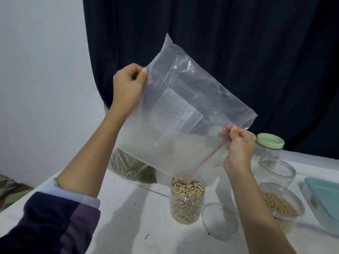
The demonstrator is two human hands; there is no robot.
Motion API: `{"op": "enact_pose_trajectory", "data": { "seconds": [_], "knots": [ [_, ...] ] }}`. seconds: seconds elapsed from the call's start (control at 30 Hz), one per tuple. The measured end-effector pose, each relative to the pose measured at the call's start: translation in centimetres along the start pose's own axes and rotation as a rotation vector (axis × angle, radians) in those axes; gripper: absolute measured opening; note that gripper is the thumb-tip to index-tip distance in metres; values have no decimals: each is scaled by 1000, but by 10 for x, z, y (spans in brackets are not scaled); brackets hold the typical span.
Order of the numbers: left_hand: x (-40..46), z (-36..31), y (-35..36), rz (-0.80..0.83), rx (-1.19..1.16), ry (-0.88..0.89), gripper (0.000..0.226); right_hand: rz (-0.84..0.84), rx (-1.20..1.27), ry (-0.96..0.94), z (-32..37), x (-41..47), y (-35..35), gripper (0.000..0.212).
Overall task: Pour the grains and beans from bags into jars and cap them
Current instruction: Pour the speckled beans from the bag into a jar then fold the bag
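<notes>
In the middle of the frame a large clear zip bag [183, 110] hung tilted, its closed bottom edge raised toward the upper left and its red-striped mouth slanting down to the lower right. The left hand [128, 85], at centre left, pinched the raised bottom corner of the bag, thumb and fingers curled onto the plastic. The right hand [238, 147], right of centre, pinched the zip edge near the mouth, fingers folded over the red strip. The bag looked almost empty (only a pale haze showed in its lower half), and its lowest corner sat right over the open jar of black-eyed beans [187, 200] standing on the white table [128, 208] below centre. That jar was filled nearly to the rim.

Behind the bag, at lower centre left, a second bag of greenish grains [128, 167] lay on the table. To the right stood a clear jar with a pale green lid [269, 142] on it, and in front of it an open empty jar [277, 171]. Further forward sat a jar of tan beans [280, 204], uncapped, and a clear jar lying near the black-eyed beans [218, 220]. A light blue lid [326, 195] rested on a container at the right edge. A dark curtain [220, 43] filled the upper background.
</notes>
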State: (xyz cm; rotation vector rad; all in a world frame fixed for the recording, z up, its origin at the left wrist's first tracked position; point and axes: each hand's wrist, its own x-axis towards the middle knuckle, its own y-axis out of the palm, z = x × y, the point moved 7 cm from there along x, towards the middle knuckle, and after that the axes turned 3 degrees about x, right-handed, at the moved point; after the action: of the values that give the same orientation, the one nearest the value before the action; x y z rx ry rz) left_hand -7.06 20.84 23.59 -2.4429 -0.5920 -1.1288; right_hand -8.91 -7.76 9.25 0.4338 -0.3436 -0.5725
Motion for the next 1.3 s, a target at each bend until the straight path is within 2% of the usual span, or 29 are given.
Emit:
{"op": "enact_pose_trajectory", "data": {
  "seconds": [0.3, 0.73, 1.17, 1.3],
  "knots": [
    [5, -12, 15, 48, 2, 18, 24, 19, 5, 41, -9, 7, -6, 26],
    [11, -26, 39, 115, 26, 43, 28, -67, 80, 58, -18, 16, -19, 25],
    [18, -33, 50, 117, 31, 61, 23, -72, 81, 112, -21, 15, -22, 25],
    [19, -34, 54, 125, 26, 56, 29, -82, 93, 114, -20, 16, -23, 25]
  ]
}}
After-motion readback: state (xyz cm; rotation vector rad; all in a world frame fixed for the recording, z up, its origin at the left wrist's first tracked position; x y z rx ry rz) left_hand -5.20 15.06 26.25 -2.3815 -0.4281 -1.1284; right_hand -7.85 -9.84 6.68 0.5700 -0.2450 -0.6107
